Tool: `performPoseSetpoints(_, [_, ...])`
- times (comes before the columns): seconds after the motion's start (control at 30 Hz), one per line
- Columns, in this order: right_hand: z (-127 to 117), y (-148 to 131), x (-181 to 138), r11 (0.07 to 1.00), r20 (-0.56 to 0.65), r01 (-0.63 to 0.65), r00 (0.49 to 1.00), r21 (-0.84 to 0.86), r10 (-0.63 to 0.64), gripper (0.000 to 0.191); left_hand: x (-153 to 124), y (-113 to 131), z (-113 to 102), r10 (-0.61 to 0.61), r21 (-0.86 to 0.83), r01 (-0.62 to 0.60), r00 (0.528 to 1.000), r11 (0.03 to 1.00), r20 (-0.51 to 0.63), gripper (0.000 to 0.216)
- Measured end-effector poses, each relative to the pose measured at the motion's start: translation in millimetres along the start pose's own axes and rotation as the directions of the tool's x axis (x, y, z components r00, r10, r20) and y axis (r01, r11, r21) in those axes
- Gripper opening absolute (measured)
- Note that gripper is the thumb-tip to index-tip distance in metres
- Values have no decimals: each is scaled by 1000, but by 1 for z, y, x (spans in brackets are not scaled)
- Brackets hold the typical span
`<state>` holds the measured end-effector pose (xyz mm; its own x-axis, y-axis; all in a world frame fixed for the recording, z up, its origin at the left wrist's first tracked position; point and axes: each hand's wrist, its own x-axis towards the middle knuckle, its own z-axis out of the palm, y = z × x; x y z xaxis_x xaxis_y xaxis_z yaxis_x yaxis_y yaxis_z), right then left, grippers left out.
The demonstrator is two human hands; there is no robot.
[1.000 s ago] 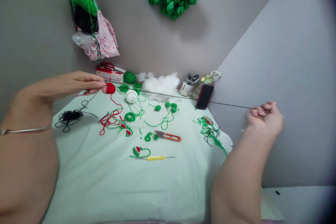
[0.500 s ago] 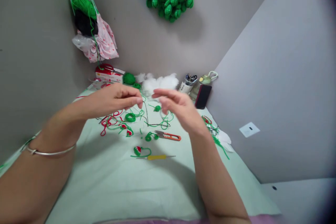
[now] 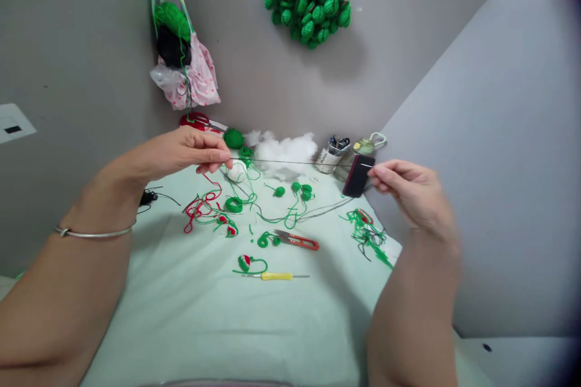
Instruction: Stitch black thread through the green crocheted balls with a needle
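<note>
A thin dark thread (image 3: 281, 161) stretches nearly level between my two raised hands, above the table. My left hand (image 3: 200, 151) is closed, thumb and forefinger pinching one end of it. Out to the right, my right hand (image 3: 408, 190) pinches a short, thin silvery needle (image 3: 365, 165), with the thread running up to it. Below lie a small red-and-green crocheted piece (image 3: 244, 263) with a green tail, a crochet hook with a yellow handle (image 3: 276, 276), and orange thread snips (image 3: 297, 240).
Green crocheted balls (image 3: 305, 192), tangled red yarn (image 3: 200, 208) and white stuffing (image 3: 285, 154) lie farther back. A pen cup (image 3: 327, 157) and a phone (image 3: 358, 176) stand near the right wall. Yarn scraps (image 3: 370, 236) lie on the right. A green crocheted bunch (image 3: 313, 0) hangs above.
My right hand has moved away to the right and closed on the needle, drawing the thread out straight. My left hand stays raised in its pinch. The view has shifted slightly left.
</note>
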<state>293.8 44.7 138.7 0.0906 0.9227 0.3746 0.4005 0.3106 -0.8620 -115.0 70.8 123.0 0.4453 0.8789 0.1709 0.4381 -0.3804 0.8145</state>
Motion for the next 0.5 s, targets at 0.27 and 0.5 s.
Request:
performPoseSetpoints(0.27, [-30, 15, 2, 894, -287, -131, 958, -428, 3, 17, 0, -7, -2, 3, 4, -3, 999, 1000, 48, 23])
performPoseSetpoints(0.5, [29, -1, -4, 889, -59, 107, 987, -446, -149, 22, 15, -8, 32, 86, -112, -78, 994, 991, 68, 24])
